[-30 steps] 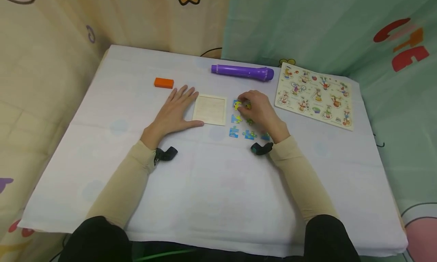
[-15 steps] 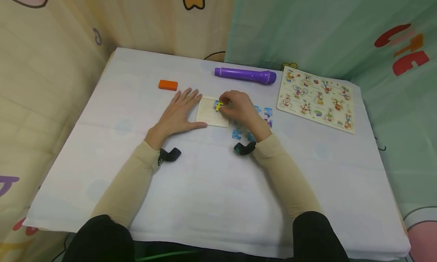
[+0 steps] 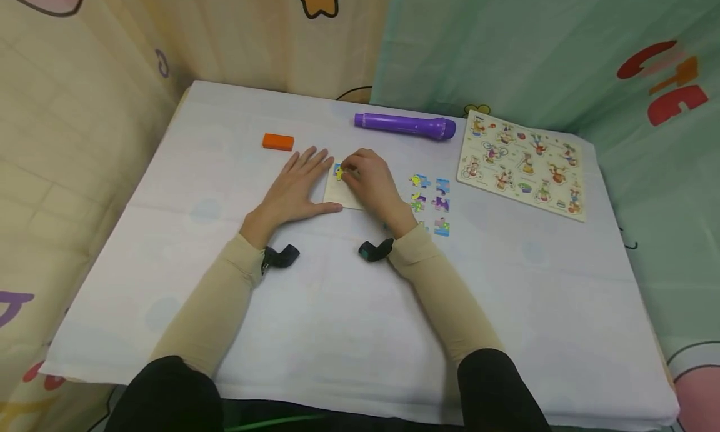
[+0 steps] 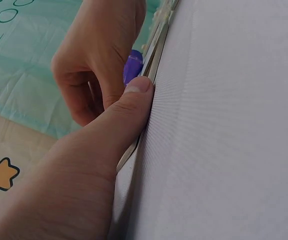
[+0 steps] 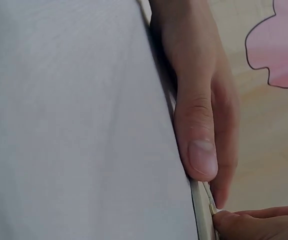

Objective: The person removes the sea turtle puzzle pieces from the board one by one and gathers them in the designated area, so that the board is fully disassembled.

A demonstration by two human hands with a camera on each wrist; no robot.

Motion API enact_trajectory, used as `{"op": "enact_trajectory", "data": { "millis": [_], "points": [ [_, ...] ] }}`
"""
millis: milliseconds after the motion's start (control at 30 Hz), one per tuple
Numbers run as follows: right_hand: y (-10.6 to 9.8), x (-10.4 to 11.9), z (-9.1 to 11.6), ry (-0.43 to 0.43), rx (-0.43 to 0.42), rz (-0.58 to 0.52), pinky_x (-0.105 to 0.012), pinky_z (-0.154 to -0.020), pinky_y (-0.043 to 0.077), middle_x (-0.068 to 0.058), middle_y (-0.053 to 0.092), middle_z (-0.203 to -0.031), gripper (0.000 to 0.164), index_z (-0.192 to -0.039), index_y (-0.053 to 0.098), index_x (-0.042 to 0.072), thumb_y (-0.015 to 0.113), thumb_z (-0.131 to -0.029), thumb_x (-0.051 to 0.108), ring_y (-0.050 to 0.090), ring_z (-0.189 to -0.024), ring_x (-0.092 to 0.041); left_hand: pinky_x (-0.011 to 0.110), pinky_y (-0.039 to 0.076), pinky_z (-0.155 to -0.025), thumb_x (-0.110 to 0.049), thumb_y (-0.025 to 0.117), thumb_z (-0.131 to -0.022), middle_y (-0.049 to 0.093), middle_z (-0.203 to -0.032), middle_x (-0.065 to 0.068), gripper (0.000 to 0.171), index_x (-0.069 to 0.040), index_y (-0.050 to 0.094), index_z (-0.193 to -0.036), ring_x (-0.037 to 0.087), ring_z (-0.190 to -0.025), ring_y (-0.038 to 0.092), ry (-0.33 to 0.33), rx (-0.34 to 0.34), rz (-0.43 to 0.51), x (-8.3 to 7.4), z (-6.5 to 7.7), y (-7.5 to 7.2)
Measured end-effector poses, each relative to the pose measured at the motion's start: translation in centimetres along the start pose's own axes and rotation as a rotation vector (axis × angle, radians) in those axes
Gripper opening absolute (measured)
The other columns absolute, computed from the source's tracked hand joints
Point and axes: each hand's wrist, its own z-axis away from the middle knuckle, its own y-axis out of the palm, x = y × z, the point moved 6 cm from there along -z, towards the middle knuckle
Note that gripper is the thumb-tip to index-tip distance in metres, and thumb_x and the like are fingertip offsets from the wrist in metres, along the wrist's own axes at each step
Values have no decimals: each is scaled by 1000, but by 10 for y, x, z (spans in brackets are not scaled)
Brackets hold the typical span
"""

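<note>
In the head view my left hand lies with fingers spread at the left side of a small square wooden puzzle tray. Its thumb rests along the tray's near edge. My right hand reaches over the tray and pinches a blue and yellow jigsaw piece at the upper left corner, close to the left fingers. The right hand and forearm cover much of the tray's right part. Several loose jigsaw pieces lie in rows to the right, some partly hidden behind the right wrist.
An orange block lies beyond the left hand. A purple toy microphone is at the back of the white-covered table. To the right stands a picture board with cartoon figures. Curtains hang behind.
My right hand took hold of a jigsaw piece from the loose ones and carried it leftward to the tray's upper left corner. The left hand stays beside the tray.
</note>
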Motion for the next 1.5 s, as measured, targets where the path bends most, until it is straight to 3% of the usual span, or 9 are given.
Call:
{"op": "enact_trajectory", "data": {
  "millis": [333,533,667,867,1067,1500],
  "points": [
    [-10,-11,12,35,-72,-104,-34,-94,46,-6,68,-111,21,-113,74,6,73,-95,16,61,-104,-19,44,-1,-122,-75,62,-84,22,-166,9,105,-10,30,-160,28,-154,8,-6,2,6,-5,-1,1],
    [-48,-49,39,79,-198,-192,-36,-89,52,-12,69,-104,18,-110,74,1,73,-93,6,63,-98,-25,43,-2,-122,-75,61,-84,20,-167,7,105,-12,27,-161,27,-154,6,-23,19,18,-5,0,2],
    [-71,-78,60,129,-244,-167,-40,-89,53,-15,69,-105,21,-110,74,0,76,-91,5,64,-98,-30,44,-2,-122,-75,62,-83,19,-167,7,106,-12,27,-161,26,-154,6,-29,23,14,-5,2,1],
    [-88,-104,69,166,-107,-121,-45,-95,47,-13,69,-115,39,-122,71,4,83,-87,16,61,-107,-31,44,-1,-122,-74,64,-83,20,-167,9,106,-11,28,-161,28,-154,7,-39,29,18,-4,3,-1],
    [-91,-122,74,216,23,-175,-45,-99,45,-11,70,-113,50,-127,69,6,88,-81,15,60,-109,-28,43,-3,-122,-75,63,-83,19,-167,8,107,-11,27,-161,27,-154,5,-36,28,22,-3,3,2],
    [-87,-128,77,217,20,-232,-42,-96,47,-10,69,-111,33,-118,73,6,82,-86,9,61,-104,-25,43,-2,-122,-75,63,-83,19,-167,8,106,-12,28,-161,27,-154,6,-29,30,13,-3,-1,2]
  ]
}}
